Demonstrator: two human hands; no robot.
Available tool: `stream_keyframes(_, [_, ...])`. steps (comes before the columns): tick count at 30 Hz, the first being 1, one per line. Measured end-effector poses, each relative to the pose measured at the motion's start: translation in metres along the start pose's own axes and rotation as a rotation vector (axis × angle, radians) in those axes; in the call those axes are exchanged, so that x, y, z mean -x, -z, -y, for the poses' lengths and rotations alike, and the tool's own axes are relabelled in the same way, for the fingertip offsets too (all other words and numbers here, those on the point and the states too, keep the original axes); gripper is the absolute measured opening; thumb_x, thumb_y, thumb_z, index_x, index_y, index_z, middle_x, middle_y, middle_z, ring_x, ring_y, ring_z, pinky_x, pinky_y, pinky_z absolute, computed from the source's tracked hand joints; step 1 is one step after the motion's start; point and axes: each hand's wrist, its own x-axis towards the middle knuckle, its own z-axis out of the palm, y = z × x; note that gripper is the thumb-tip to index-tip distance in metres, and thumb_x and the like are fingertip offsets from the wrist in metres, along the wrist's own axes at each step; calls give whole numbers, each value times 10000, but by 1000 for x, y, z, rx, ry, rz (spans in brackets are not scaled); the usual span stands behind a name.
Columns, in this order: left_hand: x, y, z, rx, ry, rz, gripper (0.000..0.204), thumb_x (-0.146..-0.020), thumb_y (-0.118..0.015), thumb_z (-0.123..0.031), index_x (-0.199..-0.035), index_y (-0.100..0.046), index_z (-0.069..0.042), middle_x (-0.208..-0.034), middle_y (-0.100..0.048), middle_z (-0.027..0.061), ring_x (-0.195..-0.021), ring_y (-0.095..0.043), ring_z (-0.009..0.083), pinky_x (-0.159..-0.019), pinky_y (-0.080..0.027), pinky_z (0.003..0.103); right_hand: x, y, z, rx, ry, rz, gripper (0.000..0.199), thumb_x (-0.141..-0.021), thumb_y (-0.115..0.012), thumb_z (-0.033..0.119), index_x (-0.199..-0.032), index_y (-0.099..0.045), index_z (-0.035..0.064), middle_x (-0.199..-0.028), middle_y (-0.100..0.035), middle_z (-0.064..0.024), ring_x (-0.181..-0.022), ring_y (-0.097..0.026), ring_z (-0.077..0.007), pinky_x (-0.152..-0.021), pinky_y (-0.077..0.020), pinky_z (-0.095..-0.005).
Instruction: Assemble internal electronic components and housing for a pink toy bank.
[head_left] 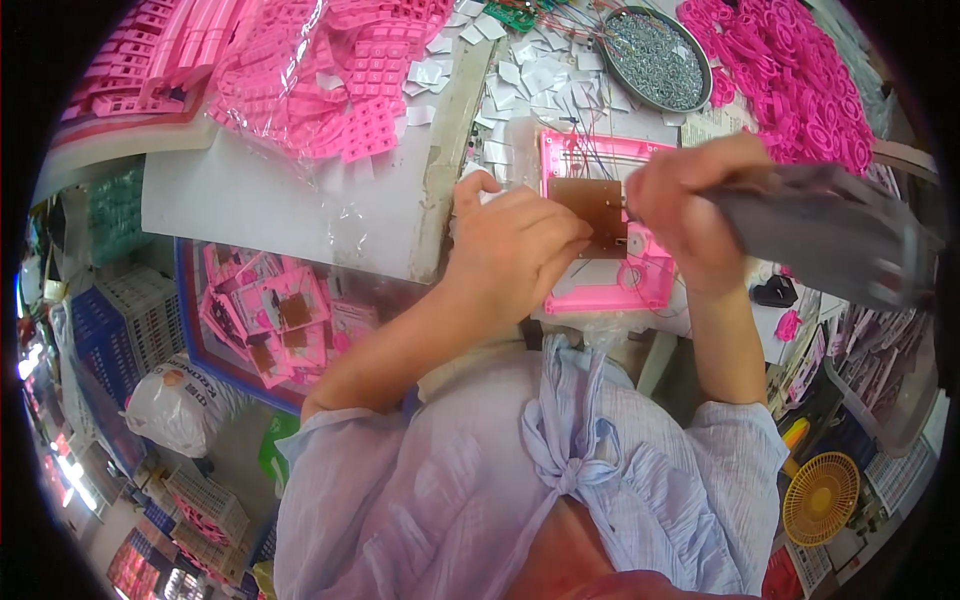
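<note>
At the near edge of the bench (250, 190), your left hand (515, 245) lies palm down with fingers curled, pressing on the left side of a pink plastic case (640, 275) and the brown circuit board (590, 205) set inside it. Your right hand (685, 205) is closed in a fist around a grey power screwdriver (830, 240); the tool runs off to the right and its tip meets the board's right edge, though the tip itself is hidden by your fingers. The case lies flat, just in front of your chest, with thin wires (600, 150) running across its top part.

Behind the case, small white paper squares (535, 75) are scattered about. A round metal tray of screws (655, 58) stands further back, right of the squares. Right of the tray, a heap of pink ring-shaped parts (790, 70) spreads along the bench edge. At back left, pink keypad sheets (360, 70) lie piled, partly in clear plastic bags.

Below the bench on your left, a bin (265, 315) holds more pink cases with brown boards. A white sack (180, 405) sits near it on the floor. Low on your right stands a small orange fan (820, 497).
</note>
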Motion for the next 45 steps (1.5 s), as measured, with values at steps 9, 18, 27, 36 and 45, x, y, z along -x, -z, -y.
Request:
stream_keyframes(9, [5, 1, -2, 32, 19, 7, 131, -787, -804, -170, -853, -697, -136, -802, -660, -26, -769, -599, 166, -880, -316, 439, -4, -21, 36, -213, -24, 119, 294, -956, -688, 242, -1071, -470, 82, -637, -516, -13, -531, -476, -131, -545, -445, -332])
stream_keyframes(18, [13, 13, 12, -59, 59, -117, 149, -786, -809, -94, -816, -671, -140, -716, -628, -19, -677, -589, 169, -807, -310, 387, -14, -30, 11, -275, 24, 49, 247, -944, -667, 151, -1033, -458, 54, -647, -521, -47, -545, -471, -125, -570, -456, -334])
stream_keyframes(27, [22, 30, 23, -2, 115, -84, 226, -811, -785, -173, -749, -568, -148, -699, -565, -17, -655, -523, 185, -776, -281, 403, -9, -31, -19, 24, -84, -9, 200, -915, -693, 106, -963, -505, 59, -682, -570, -43, -573, -513, -114, -571, -465, -301])
stream_keyframes(36, [9, 22, 12, -43, 56, -111, 175, -766, -800, -85, -890, -690, -141, -825, -683, -23, -761, -620, 177, -823, -310, 399, -14, -23, -24, -15, -105, 156, 291, -973, -690, 260, -1063, -498, 60, -543, -434, 8, -481, -415, -114, -501, -391, -305])
stream_keyframes(45, [-14, 5, -10, 65, -16, -71, 156, -757, -817, -115, -875, -724, -155, -812, -699, -29, -744, -611, 160, -879, -318, 401, -23, -5, 44, -190, 91, 220, 275, -1012, -589, 366, -1113, -479, 134, -591, -485, 59, -499, -451, -97, -538, -431, -294])
